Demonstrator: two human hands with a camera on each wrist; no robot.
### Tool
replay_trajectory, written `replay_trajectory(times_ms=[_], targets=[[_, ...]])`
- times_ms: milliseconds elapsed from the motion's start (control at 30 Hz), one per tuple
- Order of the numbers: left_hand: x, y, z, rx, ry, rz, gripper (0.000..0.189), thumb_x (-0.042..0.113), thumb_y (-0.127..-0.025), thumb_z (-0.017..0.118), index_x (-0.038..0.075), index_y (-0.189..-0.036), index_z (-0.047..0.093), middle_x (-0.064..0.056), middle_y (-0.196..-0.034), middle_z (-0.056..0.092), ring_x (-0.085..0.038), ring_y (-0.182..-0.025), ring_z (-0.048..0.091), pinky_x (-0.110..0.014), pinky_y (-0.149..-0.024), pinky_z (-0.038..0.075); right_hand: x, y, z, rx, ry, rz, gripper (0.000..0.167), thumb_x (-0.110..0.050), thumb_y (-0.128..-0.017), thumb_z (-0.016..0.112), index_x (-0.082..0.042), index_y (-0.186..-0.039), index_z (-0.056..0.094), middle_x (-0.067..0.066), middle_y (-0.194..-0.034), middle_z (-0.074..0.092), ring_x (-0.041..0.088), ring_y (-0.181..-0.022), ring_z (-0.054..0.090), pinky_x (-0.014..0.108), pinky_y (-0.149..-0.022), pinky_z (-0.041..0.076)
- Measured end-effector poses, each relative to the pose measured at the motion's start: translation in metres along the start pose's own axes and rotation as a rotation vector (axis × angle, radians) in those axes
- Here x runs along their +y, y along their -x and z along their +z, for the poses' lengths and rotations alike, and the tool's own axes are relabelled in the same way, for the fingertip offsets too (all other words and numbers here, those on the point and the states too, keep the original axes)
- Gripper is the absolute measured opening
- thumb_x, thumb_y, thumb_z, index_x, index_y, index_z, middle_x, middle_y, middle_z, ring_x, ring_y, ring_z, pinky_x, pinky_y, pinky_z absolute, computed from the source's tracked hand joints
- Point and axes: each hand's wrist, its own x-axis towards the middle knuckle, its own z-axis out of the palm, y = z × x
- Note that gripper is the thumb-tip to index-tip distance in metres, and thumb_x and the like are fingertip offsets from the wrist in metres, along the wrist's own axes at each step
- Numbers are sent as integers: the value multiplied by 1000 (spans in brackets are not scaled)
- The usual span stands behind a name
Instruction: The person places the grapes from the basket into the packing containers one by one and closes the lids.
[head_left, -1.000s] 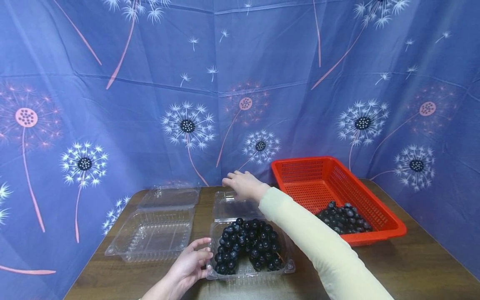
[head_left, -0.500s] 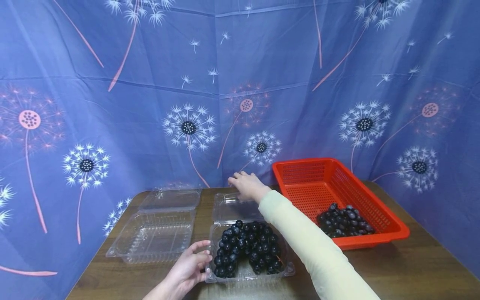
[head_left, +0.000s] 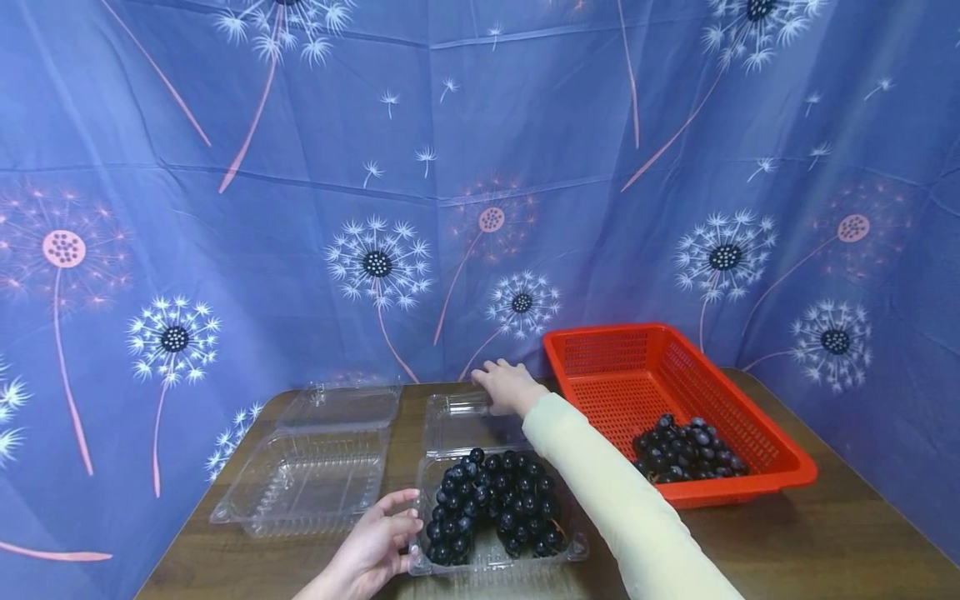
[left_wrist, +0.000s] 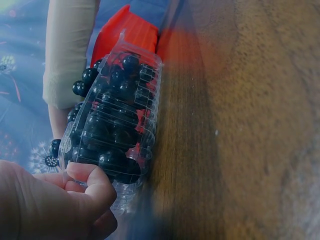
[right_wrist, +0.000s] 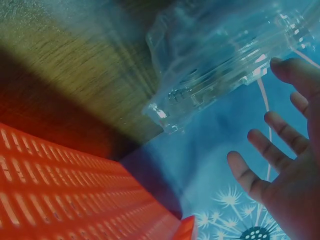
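Observation:
A clear plastic clamshell container holding bunches of dark grapes sits on the table with its lid folded back. My left hand grips its near left rim. In the left wrist view, the thumb and fingers of that hand pinch the container's edge, and grapes show through the ribbed wall. Over the far right part of the lid reaches my right hand. The right wrist view shows this hand with spread fingers, beside the lid's edge and holding nothing; contact with the lid is unclear.
Left of the grapes stands another clear clamshell container, its lid also folded back. A red perforated basket with more grapes is at the right. Behind the wooden table hangs a blue dandelion-print cloth.
My right hand has shifted a little to the right along the lid's far side. The left hand keeps its grip on the container rim. The head view has tilted slightly.

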Motion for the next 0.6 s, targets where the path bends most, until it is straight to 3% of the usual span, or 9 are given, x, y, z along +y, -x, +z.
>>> replay_trajectory(times_ms=[367, 600], targets=[[-1, -1, -2, 1, 0, 2, 46, -4, -84, 53, 2, -126, 35, 0, -92, 41, -7, -73, 46, -20, -63, 44, 17, 3, -3, -48, 2, 43, 52, -30, -72, 79, -22, -118, 56, 4, -119, 54, 28, -111, 50, 53, -86, 47], [-2, -2, -2, -3, 9, 5, 43, -4, -85, 52, 3, -124, 37, 1, -90, 42, -6, -72, 46, -19, -62, 44, 20, 7, -4, -105, -4, 42, 48, -22, -73, 77, -22, -117, 56, 4, -116, 55, 26, -108, 52, 47, -81, 51]])
